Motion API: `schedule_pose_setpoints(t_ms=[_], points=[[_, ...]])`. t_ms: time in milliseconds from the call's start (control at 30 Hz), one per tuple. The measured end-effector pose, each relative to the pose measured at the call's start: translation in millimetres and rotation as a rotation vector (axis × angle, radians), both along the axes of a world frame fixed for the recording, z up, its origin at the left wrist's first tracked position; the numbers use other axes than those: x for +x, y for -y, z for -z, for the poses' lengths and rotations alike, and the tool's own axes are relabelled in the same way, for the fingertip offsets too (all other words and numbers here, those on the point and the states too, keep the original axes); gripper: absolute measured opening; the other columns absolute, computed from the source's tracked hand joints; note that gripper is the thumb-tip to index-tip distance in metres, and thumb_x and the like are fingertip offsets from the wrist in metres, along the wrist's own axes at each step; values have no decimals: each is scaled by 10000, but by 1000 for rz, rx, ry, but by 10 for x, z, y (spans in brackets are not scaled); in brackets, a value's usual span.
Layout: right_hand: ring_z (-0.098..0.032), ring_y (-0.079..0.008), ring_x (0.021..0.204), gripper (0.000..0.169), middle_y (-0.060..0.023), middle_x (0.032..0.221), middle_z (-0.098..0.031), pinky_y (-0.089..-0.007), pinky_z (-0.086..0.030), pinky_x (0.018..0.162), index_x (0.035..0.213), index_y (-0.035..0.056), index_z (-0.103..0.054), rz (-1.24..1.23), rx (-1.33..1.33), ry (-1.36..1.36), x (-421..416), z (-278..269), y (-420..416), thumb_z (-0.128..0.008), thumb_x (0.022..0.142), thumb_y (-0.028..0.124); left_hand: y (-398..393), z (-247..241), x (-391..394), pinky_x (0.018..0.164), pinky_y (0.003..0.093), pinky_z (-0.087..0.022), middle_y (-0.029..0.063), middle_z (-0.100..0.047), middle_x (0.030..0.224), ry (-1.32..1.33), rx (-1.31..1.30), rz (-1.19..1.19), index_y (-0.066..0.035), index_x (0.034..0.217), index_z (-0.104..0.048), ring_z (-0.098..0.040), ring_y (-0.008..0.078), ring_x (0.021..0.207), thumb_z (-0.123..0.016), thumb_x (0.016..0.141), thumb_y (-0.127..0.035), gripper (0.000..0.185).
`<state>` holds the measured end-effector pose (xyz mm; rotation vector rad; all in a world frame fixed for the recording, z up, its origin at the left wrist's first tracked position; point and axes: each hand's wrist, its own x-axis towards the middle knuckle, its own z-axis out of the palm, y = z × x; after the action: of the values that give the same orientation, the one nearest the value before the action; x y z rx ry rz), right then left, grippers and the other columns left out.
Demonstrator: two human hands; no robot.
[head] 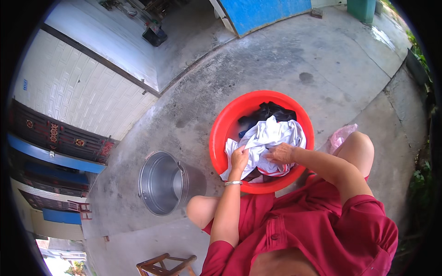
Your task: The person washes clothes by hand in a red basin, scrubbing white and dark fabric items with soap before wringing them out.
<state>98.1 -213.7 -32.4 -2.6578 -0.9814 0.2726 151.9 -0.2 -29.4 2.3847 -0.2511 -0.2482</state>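
Observation:
A round red plastic basin (221, 131) sits on the concrete just in front of my knees. White garments (266, 132) with some red trim are heaped in it, and dark clothes (272, 112) lie at its far side. My left hand (239, 158), with a silver bangle at the wrist, pinches a fold of the white cloth near the basin's left. On the right, my right hand (279, 154) presses into the same white cloth; its fingers are partly hidden, so its grip is unclear.
A metal bucket (162, 183) stands left of the basin. The corner of a wooden stool (167, 265) shows at the bottom. Beside my right knee lies a pink plastic bag (342, 136). A tiled wall (76, 79) rises at left, and a blue door panel (266, 13) is at the top.

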Motion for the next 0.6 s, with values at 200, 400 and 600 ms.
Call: schedule_pose_setpoints(t_ms=[200, 400, 600], points=[[-549, -300, 941, 380, -152, 987, -555, -423, -461, 772, 1054, 110, -575, 204, 288, 120, 193, -506, -109, -613, 695, 229, -172, -343, -112, 563, 332, -406, 148, -544, 649, 51, -277, -21, 29, 830, -554, -524, 198, 607, -496, 850, -243, 279], [-413, -307, 1158, 579, -193, 1244, -430, -396, -319, 986, 1185, 103, -509, 261, 335, -37, 442, -385, -123, -649, 641, 240, -39, -841, -272, 514, 217, -356, -50, -514, 660, -175, -761, 89, -1, 786, -592, -423, 30, 598, -550, 855, -199, 214], [-598, -196, 913, 385, -141, 1030, -610, -300, -427, 892, 1046, -55, -578, 254, 1269, -1015, 564, -976, -60, -536, 720, 144, -578, -743, -323, 540, 233, -401, -16, -559, 675, -252, -345, 37, 23, 810, -624, -475, 48, 621, -647, 776, -275, 301]])
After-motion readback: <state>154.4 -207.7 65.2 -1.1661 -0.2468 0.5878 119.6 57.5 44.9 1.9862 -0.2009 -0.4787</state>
